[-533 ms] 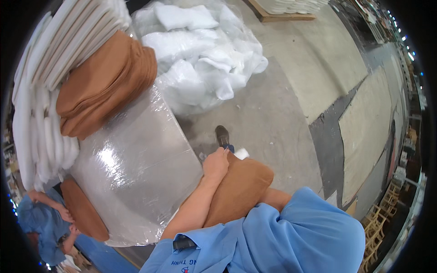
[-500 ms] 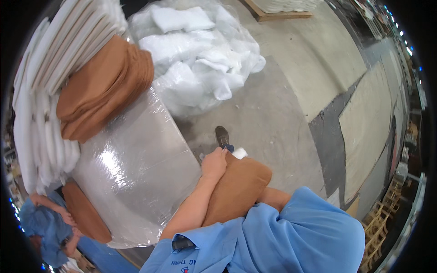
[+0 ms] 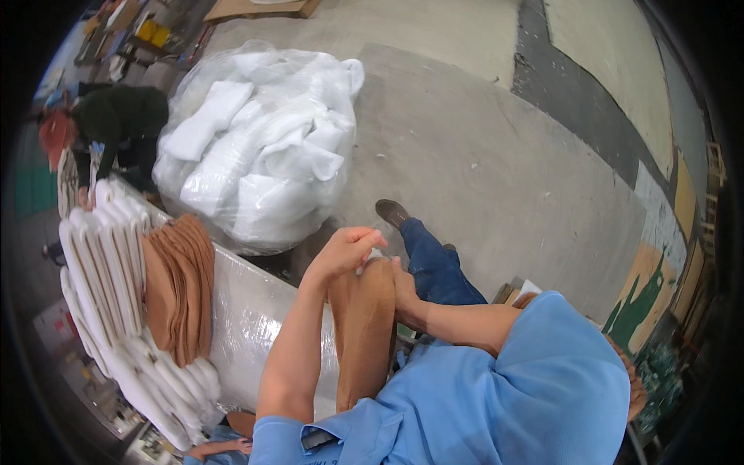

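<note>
A brown fabric cushion [image 3: 363,333] stands upright against my front, its far end narrow and turned away from me. White padding [image 3: 374,254] peeks out at that far end. My right hand [image 3: 404,288] grips the cushion's right side near the top, thumb along the edge. Just over the far end, my left hand [image 3: 347,252] has its fingers curled together beside the padding; what they pinch, if anything, is hidden.
A wrapped table [image 3: 248,318] on my left bears stacked brown covers [image 3: 178,287] and white cushion pads [image 3: 105,271]. Behind it sits a big clear bag of white padding [image 3: 263,147]. One co-worker [image 3: 116,124] bends at the far left; another's arm [image 3: 221,447] shows at the lower left.
My view has swung right. The cushion has gone from lying slanted across my forearm to upright. My left hand has lifted above its end, and my right hand has come into sight on its side.
</note>
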The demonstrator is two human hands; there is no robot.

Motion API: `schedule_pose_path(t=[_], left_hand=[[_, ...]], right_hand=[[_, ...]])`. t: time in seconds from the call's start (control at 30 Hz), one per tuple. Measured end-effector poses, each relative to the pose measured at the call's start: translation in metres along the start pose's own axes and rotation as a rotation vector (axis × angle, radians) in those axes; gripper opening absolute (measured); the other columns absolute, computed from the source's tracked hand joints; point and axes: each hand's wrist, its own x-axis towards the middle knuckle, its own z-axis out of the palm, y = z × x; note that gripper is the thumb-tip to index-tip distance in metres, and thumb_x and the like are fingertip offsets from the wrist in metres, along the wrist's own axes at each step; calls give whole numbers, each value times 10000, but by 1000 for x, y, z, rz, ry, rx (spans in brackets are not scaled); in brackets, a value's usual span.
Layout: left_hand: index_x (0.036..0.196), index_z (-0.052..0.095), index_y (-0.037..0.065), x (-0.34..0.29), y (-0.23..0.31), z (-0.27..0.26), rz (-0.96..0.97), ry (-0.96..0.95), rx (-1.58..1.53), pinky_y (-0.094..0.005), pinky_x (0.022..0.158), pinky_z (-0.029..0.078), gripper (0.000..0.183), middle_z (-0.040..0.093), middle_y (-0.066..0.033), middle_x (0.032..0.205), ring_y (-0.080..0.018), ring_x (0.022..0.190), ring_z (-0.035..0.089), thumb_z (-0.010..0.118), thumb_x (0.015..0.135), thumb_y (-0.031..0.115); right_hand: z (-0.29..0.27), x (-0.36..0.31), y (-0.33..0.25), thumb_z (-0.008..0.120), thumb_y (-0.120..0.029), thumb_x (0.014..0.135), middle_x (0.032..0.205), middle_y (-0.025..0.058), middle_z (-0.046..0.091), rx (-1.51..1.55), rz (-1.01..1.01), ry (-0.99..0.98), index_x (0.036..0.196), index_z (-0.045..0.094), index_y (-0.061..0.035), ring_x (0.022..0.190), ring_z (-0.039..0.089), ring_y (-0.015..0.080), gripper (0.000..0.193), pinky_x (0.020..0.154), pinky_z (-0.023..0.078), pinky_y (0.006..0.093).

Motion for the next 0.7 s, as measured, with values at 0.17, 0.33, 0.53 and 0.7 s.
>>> schedule_pose_path(t=[0.17, 0.33, 0.53, 0.7], left_hand=[[932, 807, 51, 45, 15, -4, -210, -241, 527, -342, 550, 411, 313, 626, -30, 717, -128, 616, 504, 714, 991, 343], [969, 798, 84, 66, 24, -6, -355, -514, 729, -313, 523, 396, 279, 555, 18, 667, -119, 584, 487, 748, 968, 359], [1064, 743, 142, 59, 13, -12, -301, -559, 540, -311, 516, 396, 243, 547, 21, 696, -122, 568, 476, 716, 986, 370], [1059, 707, 127, 55, 16, -12, -254, -544, 583, -343, 557, 456, 335, 591, -29, 728, -168, 606, 539, 693, 971, 450]], right_hand=[[3, -8, -8, 394, -595, 1124, 1011, 107, 719, -116, -64, 82, 1047, 730, -8, 910, 652, 224, 681, 835, 525, 412], [1, -1, -21, 411, -598, 1112, 892, 110, 699, -163, -98, 156, 916, 712, 1, 834, 615, 242, 698, 793, 495, 430], [9, 16, -20, 419, -617, 1100, 909, 151, 711, -213, -132, 210, 917, 717, 23, 865, 638, 277, 730, 811, 494, 459], [8, 39, -11, 420, -638, 1095, 1052, 195, 755, -283, -139, 238, 1044, 758, 43, 983, 694, 301, 762, 870, 515, 462]])
